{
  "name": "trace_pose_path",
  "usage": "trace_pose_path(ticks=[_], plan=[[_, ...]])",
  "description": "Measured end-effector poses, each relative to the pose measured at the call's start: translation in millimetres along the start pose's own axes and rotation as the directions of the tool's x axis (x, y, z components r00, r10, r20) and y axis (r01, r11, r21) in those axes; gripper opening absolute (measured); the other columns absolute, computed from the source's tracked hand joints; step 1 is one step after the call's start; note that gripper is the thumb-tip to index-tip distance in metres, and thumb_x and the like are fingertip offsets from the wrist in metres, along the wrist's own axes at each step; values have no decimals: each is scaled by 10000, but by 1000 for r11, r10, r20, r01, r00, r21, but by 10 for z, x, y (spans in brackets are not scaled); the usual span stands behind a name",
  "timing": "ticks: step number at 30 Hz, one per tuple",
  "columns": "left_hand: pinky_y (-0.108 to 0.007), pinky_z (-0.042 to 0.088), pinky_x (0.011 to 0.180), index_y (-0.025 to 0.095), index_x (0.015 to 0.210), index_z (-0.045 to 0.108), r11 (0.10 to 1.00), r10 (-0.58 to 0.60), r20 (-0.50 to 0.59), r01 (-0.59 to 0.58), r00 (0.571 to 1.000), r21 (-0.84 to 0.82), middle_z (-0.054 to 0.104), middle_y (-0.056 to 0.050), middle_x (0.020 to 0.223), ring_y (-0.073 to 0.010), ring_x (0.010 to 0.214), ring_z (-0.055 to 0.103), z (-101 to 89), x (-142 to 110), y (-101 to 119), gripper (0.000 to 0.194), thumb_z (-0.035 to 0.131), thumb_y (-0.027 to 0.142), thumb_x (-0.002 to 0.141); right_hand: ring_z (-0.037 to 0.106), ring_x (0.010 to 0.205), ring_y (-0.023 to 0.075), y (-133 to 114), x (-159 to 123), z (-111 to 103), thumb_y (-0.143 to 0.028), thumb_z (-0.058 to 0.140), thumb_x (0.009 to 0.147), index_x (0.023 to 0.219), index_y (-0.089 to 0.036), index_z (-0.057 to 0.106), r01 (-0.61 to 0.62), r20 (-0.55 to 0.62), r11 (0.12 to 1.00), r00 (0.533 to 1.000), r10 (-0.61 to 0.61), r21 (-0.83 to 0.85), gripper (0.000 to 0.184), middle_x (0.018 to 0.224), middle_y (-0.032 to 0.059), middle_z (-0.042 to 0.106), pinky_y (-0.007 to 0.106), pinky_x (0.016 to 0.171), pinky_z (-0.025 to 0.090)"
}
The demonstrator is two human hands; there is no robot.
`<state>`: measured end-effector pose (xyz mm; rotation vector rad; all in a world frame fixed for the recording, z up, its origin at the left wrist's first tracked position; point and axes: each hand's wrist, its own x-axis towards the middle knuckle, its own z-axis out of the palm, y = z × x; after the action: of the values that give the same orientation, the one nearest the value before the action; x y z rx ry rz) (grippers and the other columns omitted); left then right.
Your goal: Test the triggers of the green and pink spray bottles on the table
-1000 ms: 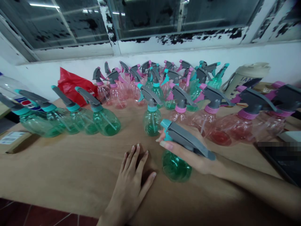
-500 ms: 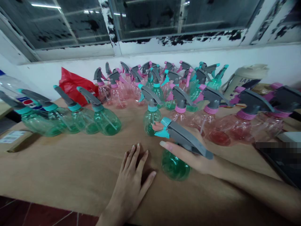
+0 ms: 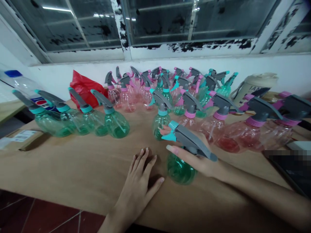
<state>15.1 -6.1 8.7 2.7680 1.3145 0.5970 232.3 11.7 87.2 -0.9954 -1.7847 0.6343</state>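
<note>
Two hands in view, one table (image 3: 85, 173). The right hand (image 3: 204, 163) is wrapped round the neck of one green sprayer (image 3: 181, 170), thumb on the near side, a couple of fingertips poking out past the turquoise nozzle, which points left. That sprayer's at the front of the table, right of the left hand; can't tell if its base is quite touching the wood. The left hand (image 3: 137, 186) lies palm down just beside it, fingers a little spread.

Now the count. Off to the left, a row of four green sprayers (image 3: 118, 126). Right behind the held one, a lone green sprayer (image 3: 159, 127), then four pink sprayers (image 3: 228, 142) running off to the right. The back cluster (image 3: 127, 102) by the wall mixes pink and green, and they overlap too much for me to count honestly.

Other stuff: one red bag (image 3: 86, 87), one drink bottle (image 3: 25, 87) with a blue cap, one flat package (image 3: 30, 142), one pale bag (image 3: 255, 84) with lettering.
</note>
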Motion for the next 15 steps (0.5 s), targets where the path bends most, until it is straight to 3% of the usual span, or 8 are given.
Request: trace_pose_path(ticks=[5,7,11,15], plan=[[-524,377,1032,273,1474,181,988,-17,80,29,997,-150,365,-113,1476,-326,1337,352,-247,-48,-16,838,665,450,814,612,576,142,-61,121,195,-372,614,824,1125,-188,646,29,-2,999,1000,-29,34,354,868,28,712,314,666,518],[-511,413,1008,301,1483,130,979,-38,82,54,996,-196,387,-107,1464,-325,1316,389,-341,-76,-24,889,665,504,802,634,622,151,-89,184,290,-359,617,822,1107,-174,652,57,-1,997,998,-57,51,341,900,45,714,322,718,520],[-490,403,1021,289,1467,171,952,-104,60,117,993,-285,384,-110,1458,-300,1314,395,-447,-134,-43,781,596,521,853,669,901,190,-126,303,493,-353,613,827,1115,-225,627,123,4,986,992,-124,109,315,996,39,713,336,844,509],[-497,404,1014,297,1439,229,924,-184,-21,166,983,-343,452,-97,1392,-305,1282,430,-478,-157,-67,720,603,498,857,669,869,184,-153,407,699,-380,621,819,1106,-233,623,135,-17,980,991,-134,147,322,973,34,710,327,792,524]])
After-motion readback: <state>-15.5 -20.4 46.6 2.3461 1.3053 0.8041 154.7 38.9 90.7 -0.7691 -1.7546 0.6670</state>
